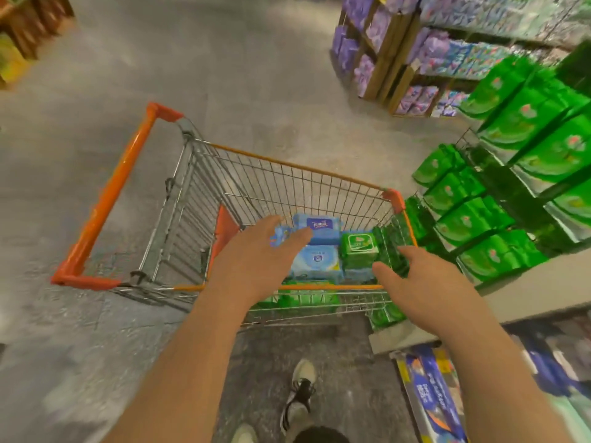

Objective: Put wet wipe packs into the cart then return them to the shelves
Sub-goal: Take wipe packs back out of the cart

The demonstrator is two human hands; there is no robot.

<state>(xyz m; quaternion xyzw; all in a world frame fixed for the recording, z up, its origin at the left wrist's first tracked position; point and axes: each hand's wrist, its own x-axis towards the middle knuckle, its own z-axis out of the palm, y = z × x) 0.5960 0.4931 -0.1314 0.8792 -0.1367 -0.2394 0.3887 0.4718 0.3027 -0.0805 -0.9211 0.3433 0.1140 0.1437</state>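
While both hands reach over cart [287,167] | left grip [256,251] open, empty | right grip [412,279] apparently likewise

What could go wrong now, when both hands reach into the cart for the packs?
1. Both hands are open and empty; the left hand hovers over the blue packs, the right hand beside the green pack. A hasty grip may slip on the soft wrapping.
2. The cart stands close to the shelf; a push could knock it against the shelf.
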